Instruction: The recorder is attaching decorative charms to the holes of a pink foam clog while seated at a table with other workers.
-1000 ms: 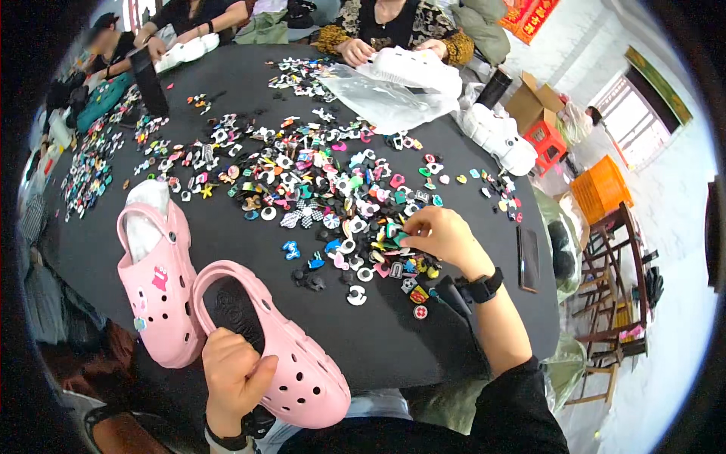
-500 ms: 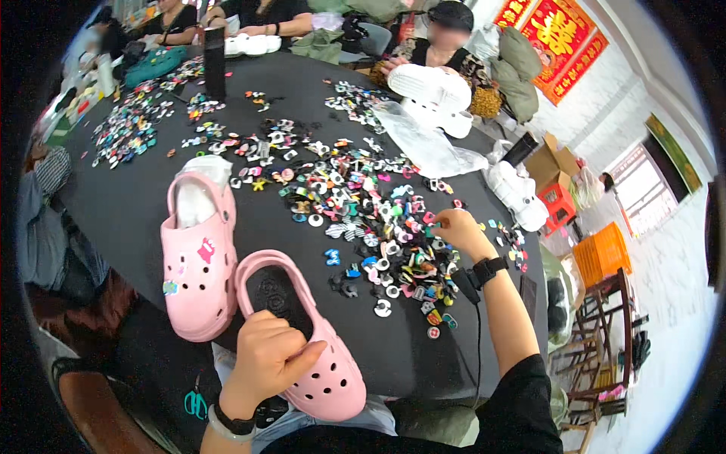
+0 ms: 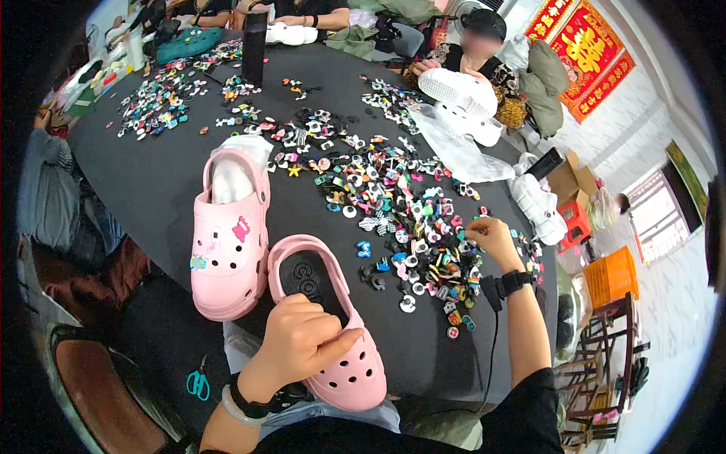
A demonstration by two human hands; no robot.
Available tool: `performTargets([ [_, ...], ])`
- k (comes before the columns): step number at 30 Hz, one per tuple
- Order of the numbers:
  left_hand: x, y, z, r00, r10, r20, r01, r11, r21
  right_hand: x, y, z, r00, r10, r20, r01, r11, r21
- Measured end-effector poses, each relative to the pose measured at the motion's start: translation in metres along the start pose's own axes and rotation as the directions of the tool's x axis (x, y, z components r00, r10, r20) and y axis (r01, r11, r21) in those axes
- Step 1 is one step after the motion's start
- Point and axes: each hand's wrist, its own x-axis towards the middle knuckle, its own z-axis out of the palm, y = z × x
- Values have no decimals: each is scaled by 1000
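My left hand (image 3: 301, 339) is closed round the side of a pink clog (image 3: 349, 387), thumb across its upper and fingers toward the opening. Its holes carry no charms that I can see. At the right edge of a big pile of small colourful shoe charms (image 3: 412, 246), my right hand (image 3: 490, 236) reaches down with fingertips pinched together. Whatever those fingertips hold is too small to make out. To the left a second pink clog (image 3: 227, 284) lies on the table, bearing a bright pink charm (image 3: 240, 228), a blue one (image 3: 198, 262) and a pale one, with white stuffing inside.
The dark table (image 3: 136, 197) holds more charm heaps, a black upright block (image 3: 255, 49) and a clear plastic bag (image 3: 461, 155). Across it a person handles white clogs (image 3: 457, 94). Another white clog (image 3: 538, 210) sits at the right edge. Teal scissors (image 3: 198, 382) lie low at left.
The whole view has shifted, so the table and its contents appear farther right. My left hand keeps its hold on the clog. My right hand stays at the pile with fingertips together.
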Motion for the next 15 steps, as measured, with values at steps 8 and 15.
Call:
performTargets([
  [8, 1, 0, 1, 1000, 3, -6, -3, 1000, 10, -3, -126, 13, 889, -432, 153, 237, 718, 654],
  [15, -1, -1, 2, 999, 26, -38, -25, 999, 39, 25, -212, 94, 844, -434, 315, 257, 843, 473],
])
